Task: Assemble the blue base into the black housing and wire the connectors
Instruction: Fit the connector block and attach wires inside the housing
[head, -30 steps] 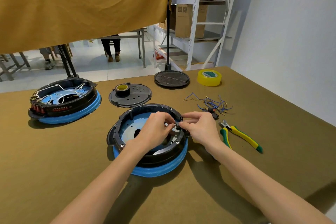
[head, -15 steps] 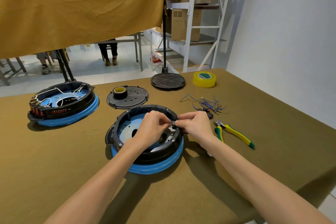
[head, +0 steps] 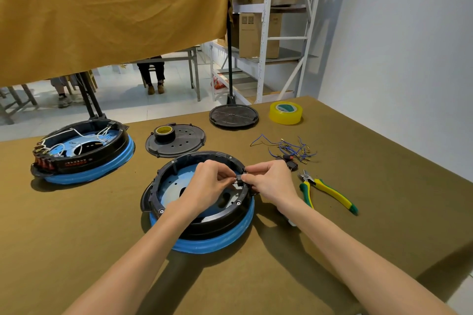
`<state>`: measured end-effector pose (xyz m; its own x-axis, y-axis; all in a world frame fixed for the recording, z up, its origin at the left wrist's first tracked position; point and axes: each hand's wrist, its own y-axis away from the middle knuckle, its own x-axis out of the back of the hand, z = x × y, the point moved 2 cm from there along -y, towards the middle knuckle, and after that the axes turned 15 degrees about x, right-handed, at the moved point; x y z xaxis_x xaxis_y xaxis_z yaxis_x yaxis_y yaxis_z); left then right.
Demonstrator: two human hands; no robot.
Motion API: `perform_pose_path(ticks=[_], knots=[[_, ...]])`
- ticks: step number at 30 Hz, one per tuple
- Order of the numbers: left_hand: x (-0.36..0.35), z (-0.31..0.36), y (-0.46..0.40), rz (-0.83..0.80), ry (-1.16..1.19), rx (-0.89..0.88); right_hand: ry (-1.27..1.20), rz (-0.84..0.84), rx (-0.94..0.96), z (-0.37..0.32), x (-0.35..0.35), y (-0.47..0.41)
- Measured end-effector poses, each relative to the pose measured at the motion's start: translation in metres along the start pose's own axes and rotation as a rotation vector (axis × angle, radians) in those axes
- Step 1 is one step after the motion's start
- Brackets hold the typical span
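Observation:
A black ring housing (head: 163, 186) sits on a blue base (head: 212, 243) in the middle of the table. At the housing's right rim both hands meet over a small black connector part (head: 238, 179). My left hand (head: 207, 184) reaches across the inside of the housing and pinches the part with thumb and fingertips. My right hand (head: 268, 181) grips the same part from outside the rim. A bundle of blue wires with metal terminals (head: 289, 148) lies to the right, with small black switches beside it.
A second, wired housing on a blue base (head: 84, 153) stands at the left. A black lid with a tape roll (head: 176, 139), a round black cover (head: 234, 116) and yellow tape (head: 286, 112) lie behind. Green-yellow pliers (head: 327, 192) lie right of my hand.
Both hands stay at the right rim, fingers working slightly on the small part. The camera view has shifted a little; nothing on the table has moved.

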<state>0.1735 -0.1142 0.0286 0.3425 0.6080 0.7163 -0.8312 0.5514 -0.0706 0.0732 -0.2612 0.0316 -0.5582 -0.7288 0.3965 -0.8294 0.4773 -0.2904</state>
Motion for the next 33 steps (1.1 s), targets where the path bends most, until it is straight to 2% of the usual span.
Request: perform_pose_path(ticks=[8,13,19,23,25,29,31,33], knots=[[-0.001,0.000,0.001,-0.005,-0.009,0.001,0.006,-0.009,0.018,-0.001,0.001,-0.004],[-0.003,0.003,-0.001,0.059,-0.021,0.008,0.003,-0.017,-0.009,-0.001,0.001,-0.011],[-0.003,0.003,-0.002,0.072,-0.039,0.009,0.040,0.002,0.046,0.001,-0.001,-0.009],[0.004,0.006,0.003,0.070,-0.102,0.006,0.056,-0.046,0.118,0.005,0.002,-0.010],[0.012,0.001,0.010,0.077,-0.136,0.020,0.059,-0.008,0.139,0.014,0.013,-0.016],[0.025,-0.013,0.026,0.146,-0.170,0.027,0.456,0.149,0.142,0.041,0.052,-0.047],[0.028,-0.016,0.028,0.162,-0.172,0.023,0.720,0.089,0.095,0.057,0.066,-0.064],[0.027,-0.014,0.027,0.157,-0.160,0.011,0.902,-0.046,0.035,0.070,0.071,-0.079]])
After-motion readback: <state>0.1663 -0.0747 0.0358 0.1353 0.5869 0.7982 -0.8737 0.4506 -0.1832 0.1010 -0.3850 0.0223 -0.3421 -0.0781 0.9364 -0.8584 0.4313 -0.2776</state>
